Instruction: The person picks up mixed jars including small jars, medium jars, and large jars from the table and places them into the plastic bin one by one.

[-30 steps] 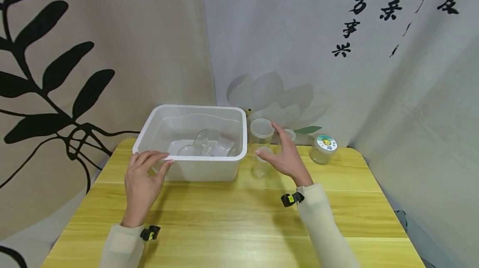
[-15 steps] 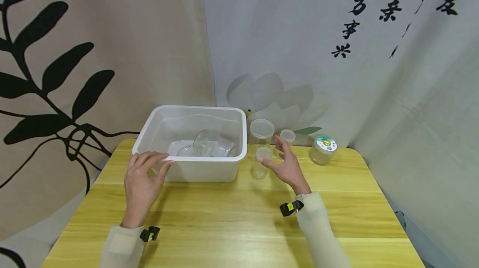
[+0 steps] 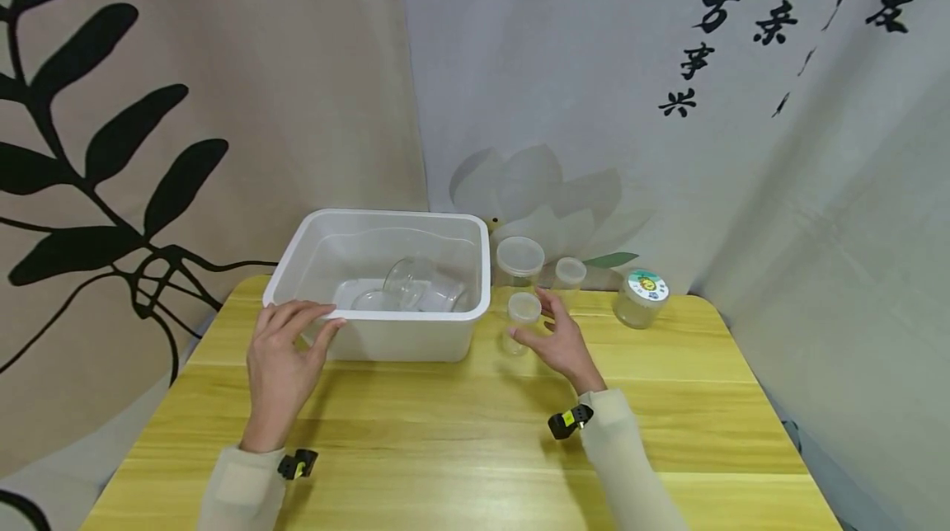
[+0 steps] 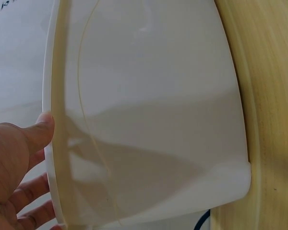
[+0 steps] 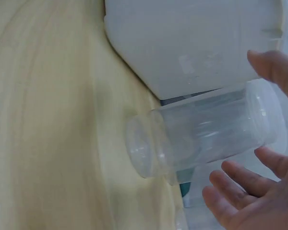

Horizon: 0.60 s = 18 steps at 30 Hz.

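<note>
My left hand holds the near rim of a white plastic tub, its thumb and fingers at the edge; the left wrist view shows the thumb on the rim. Inside the tub lie clear plastic containers. My right hand is spread beside a small clear lidded jar standing just right of the tub. In the right wrist view the thumb and fingers stand apart on either side of the clear jar. Whether they touch it is unclear.
Behind the small jar stands a wider clear lidded jar. Another small lidded jar is to its right. Farther right is a jar with a coloured label on its lid. A printed curtain hangs behind the wooden table.
My right hand has drawn back from the wider jar towards me and slightly left, to beside the nearest small jar. The left hand has stayed on the tub's rim.
</note>
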Each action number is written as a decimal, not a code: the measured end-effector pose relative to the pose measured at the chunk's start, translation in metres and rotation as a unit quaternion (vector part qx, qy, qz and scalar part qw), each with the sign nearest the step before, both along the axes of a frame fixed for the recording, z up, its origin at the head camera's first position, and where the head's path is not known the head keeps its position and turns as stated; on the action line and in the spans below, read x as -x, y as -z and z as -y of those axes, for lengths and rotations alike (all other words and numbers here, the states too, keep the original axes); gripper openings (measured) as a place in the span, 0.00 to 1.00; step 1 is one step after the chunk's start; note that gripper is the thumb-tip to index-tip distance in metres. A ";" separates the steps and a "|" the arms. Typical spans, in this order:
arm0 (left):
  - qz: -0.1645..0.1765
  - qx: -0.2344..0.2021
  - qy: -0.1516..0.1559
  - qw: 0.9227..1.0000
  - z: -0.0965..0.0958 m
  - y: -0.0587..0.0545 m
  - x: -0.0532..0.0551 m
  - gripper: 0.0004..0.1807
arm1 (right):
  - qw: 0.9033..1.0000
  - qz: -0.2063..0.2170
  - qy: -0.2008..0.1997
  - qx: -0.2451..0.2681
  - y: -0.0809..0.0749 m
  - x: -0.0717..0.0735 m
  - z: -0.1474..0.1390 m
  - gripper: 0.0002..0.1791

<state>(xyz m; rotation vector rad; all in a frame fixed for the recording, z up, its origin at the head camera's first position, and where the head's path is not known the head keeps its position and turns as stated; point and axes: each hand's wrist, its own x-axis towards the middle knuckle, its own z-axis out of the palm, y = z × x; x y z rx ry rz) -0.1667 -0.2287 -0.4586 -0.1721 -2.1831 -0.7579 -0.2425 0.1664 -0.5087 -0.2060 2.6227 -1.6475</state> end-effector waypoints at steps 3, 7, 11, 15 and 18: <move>-0.005 -0.001 -0.001 1.000 0.000 0.000 0.000 0.13 | 1.000 0.006 0.004 0.001 0.005 0.001 0.002 0.49; -0.005 0.000 0.000 1.000 -0.001 0.000 -0.001 0.13 | 1.000 0.006 0.012 0.006 0.010 0.001 0.004 0.45; 0.007 0.002 0.003 1.000 0.000 0.000 -0.002 0.13 | 1.000 0.005 0.018 0.015 0.017 0.001 0.006 0.42; 0.014 0.004 0.002 1.000 0.000 0.000 -0.003 0.13 | 0.999 0.007 0.023 0.023 0.023 0.001 0.007 0.39; 0.013 0.005 0.002 1.000 0.000 0.000 -0.003 0.13 | 0.999 0.001 0.033 0.026 0.027 0.002 0.008 0.37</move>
